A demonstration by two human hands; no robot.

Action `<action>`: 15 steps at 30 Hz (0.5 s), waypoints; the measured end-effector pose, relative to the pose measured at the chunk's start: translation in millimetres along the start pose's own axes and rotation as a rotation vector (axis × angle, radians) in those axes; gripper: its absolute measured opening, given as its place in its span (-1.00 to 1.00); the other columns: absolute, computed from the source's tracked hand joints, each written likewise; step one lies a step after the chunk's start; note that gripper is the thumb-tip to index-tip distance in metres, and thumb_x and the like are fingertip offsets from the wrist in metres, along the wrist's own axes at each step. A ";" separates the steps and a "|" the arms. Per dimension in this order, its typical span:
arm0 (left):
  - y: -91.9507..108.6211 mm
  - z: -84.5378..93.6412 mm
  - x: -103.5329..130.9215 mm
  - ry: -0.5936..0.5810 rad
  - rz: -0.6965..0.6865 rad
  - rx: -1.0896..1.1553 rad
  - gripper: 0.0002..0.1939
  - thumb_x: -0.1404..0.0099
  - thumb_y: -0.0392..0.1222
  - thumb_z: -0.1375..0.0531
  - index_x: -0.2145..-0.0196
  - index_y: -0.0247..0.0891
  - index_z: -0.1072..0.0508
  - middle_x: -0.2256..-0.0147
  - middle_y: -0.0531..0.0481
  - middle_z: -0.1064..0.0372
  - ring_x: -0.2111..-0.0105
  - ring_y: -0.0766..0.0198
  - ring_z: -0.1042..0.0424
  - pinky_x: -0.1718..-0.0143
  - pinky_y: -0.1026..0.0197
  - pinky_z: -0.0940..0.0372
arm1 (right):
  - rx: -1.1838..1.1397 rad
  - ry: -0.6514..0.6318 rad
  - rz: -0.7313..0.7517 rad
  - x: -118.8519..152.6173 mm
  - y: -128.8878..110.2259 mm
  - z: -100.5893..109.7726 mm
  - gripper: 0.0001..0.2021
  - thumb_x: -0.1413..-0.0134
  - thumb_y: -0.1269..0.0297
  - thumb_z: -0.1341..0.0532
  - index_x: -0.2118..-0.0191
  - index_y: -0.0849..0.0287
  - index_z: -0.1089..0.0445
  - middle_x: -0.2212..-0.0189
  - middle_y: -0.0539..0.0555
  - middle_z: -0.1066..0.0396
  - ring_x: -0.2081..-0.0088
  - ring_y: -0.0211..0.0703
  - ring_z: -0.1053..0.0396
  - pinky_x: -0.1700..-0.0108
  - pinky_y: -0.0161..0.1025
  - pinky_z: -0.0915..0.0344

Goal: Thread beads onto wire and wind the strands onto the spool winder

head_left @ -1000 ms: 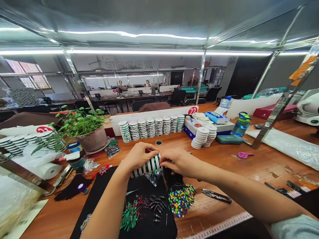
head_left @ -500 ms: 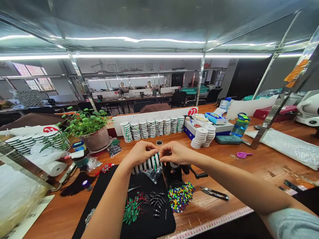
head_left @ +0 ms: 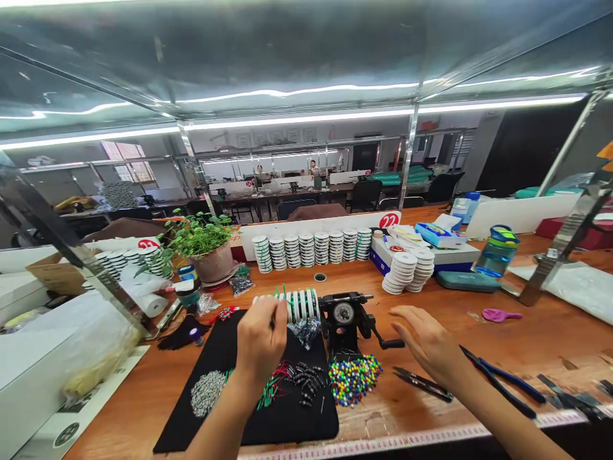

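My left hand point(head_left: 261, 332) is closed at the left part of a row of white spools point(head_left: 302, 305). Whatever its fingers pinch is hidden, though green wire point(head_left: 283, 289) sticks up just beyond them. The spools sit on the shaft side of a black hand-cranked winder point(head_left: 343, 319) with a round dial. My right hand point(head_left: 426, 338), open and with nothing in it, hovers beside the crank handle point(head_left: 391, 344), fingers extended and apart from it. A clear plastic bag point(head_left: 306, 332) lies under the spools.
A black mat point(head_left: 292, 425) bears silver beads point(head_left: 207, 393), green and red pieces and black parts. Colourful beads point(head_left: 355, 380) lie before the winder. Snips point(head_left: 422, 384) and blue-handled pliers point(head_left: 502, 380) are at right. Full spool stacks point(head_left: 320, 248) and a potted plant point(head_left: 211, 262) stand behind.
My right hand has left the spools and moved right to near the crank handle, opening. My left hand has stayed by the spools, its fingers now curled. The view has shifted left.
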State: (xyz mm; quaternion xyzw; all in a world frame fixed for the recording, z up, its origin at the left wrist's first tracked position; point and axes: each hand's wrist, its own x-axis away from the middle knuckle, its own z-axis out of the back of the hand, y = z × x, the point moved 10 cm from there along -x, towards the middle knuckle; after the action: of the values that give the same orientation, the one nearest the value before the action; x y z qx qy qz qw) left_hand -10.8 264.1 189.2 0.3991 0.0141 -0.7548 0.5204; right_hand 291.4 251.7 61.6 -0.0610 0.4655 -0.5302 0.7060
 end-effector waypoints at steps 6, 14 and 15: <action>-43.0 -40.0 55.3 -0.161 0.288 0.030 -0.64 -0.44 0.02 0.02 0.25 -0.19 -0.50 0.25 -0.11 -0.56 0.22 0.06 -0.50 0.18 0.13 -0.24 | -0.030 -0.490 -0.072 40.5 40.4 -54.0 -0.68 -0.32 0.10 -0.09 -0.08 0.05 -0.40 -0.03 0.17 -0.47 -0.06 0.06 -0.43 -0.11 0.00 -0.35; -46.4 -38.0 53.1 -0.162 0.399 0.078 -0.65 -0.38 0.06 -0.06 0.36 -0.16 -0.54 0.39 -0.08 -0.55 0.32 0.07 -0.53 0.34 0.19 -0.26 | -0.065 -0.477 -0.084 35.7 49.2 -68.9 -0.70 -0.31 0.18 0.00 0.10 0.09 -0.46 0.14 0.19 -0.54 0.11 0.10 -0.50 0.02 0.03 -0.40; -46.5 -45.5 57.1 -0.181 0.418 0.164 -0.65 -0.36 0.09 -0.08 0.31 -0.18 -0.53 0.34 -0.10 -0.56 0.27 0.05 -0.53 0.35 0.18 -0.28 | -0.075 -0.472 -0.085 36.2 49.9 -69.8 -0.70 -0.30 0.18 0.00 0.10 0.09 -0.46 0.14 0.19 -0.54 0.10 0.11 -0.50 0.02 0.03 -0.40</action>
State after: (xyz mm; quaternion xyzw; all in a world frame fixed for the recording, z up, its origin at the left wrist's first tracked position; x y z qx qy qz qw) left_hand -29.0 261.0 104.7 0.3651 -0.1771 -0.6620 0.6301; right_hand 275.7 272.4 -27.8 -0.2285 0.3040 -0.5128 0.7696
